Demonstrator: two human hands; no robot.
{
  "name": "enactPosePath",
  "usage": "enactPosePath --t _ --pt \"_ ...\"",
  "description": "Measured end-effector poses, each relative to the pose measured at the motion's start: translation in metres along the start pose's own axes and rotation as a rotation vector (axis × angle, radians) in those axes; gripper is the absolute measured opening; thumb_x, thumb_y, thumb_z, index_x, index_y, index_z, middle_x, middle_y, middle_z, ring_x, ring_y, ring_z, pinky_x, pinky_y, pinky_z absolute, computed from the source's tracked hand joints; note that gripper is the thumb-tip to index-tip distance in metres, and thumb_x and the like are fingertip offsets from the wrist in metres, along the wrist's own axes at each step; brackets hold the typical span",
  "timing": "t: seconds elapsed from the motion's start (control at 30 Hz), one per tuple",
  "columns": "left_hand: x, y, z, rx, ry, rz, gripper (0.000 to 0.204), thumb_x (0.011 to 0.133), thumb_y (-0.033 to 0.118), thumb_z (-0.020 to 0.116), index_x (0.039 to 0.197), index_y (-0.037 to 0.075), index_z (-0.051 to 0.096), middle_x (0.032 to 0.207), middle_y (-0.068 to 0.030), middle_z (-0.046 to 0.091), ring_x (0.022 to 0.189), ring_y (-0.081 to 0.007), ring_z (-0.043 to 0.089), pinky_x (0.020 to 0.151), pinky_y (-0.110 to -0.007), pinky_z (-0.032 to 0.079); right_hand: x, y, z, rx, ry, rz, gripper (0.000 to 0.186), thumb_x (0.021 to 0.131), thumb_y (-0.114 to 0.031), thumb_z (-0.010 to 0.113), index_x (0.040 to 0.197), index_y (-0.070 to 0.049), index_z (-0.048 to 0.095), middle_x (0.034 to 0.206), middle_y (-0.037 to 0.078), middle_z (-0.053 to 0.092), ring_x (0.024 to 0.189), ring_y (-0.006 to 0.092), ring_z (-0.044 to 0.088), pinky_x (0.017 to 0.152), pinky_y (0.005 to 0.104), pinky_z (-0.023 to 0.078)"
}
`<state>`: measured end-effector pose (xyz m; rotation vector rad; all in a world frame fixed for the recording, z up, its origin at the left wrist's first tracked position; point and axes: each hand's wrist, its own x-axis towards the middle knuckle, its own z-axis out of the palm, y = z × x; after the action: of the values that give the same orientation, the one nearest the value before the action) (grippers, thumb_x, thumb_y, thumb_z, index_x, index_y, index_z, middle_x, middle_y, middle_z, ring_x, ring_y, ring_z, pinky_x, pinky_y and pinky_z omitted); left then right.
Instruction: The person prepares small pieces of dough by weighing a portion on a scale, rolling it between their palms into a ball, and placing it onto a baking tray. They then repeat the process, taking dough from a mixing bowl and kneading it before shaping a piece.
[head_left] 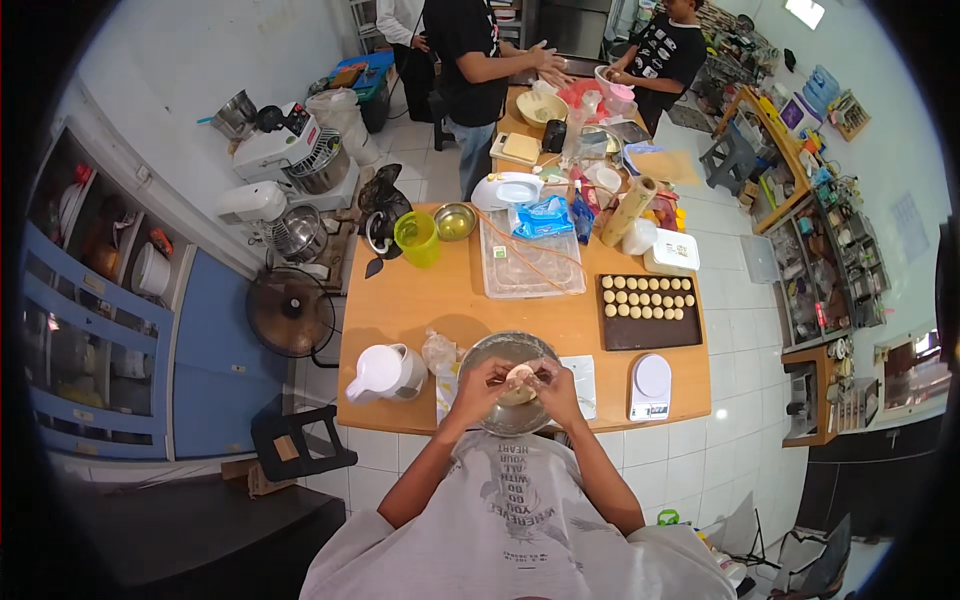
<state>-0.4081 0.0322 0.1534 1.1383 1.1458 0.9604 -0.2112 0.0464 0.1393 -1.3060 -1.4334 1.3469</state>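
Above a metal mixing bowl [497,350] at the table's near edge, my left hand [482,387] and my right hand [555,388] come together. Their fingertips are closed around a small pale piece of dough [520,374], one hand on either side of it. More pale dough [516,395] shows low in the bowl, partly hidden by the hands. Off to the right lies a dark baking tray [640,340], with rows of small round dough balls [648,298] on its far part. A white kitchen scale [652,382] stands between that tray and the near edge.
Left of the bowl are a white pitcher [387,372] and a crumpled clear bag [440,352]. Farther back sit a clear plastic container lid [515,265], a blue packet [543,217] and a yellow-green cup [417,240]. People [465,60] work at the far end.
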Motion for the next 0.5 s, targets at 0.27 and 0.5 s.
enactPosePath --t 0.27,0.5 --pt "0.008 -0.013 0.000 -0.016 -0.045 -0.018 0.030 0.093 0.022 0.082 0.108 -0.001 0.070 0.097 -0.0055 0.074 0.090 -0.0112 0.068 0.082 -0.028 0.056 -0.004 -0.016 0.006 0.121 0.088 0.040 0.013 0.098 -0.008 0.073 0.109 0.000 0.072 0.100 0.004 0.072 0.091 0.0118 0.067 0.083 0.0287 0.054" --pt "0.013 -0.009 0.003 -0.143 -0.003 -0.032 0.026 0.095 0.019 0.078 0.109 -0.001 0.068 0.099 -0.0036 0.072 0.093 -0.0099 0.067 0.087 -0.027 0.053 -0.002 -0.032 -0.001 0.022 0.168 -0.214 0.023 0.095 -0.003 0.072 0.118 -0.001 0.074 0.116 0.012 0.068 0.108 0.0206 0.068 0.092 0.0316 0.055"
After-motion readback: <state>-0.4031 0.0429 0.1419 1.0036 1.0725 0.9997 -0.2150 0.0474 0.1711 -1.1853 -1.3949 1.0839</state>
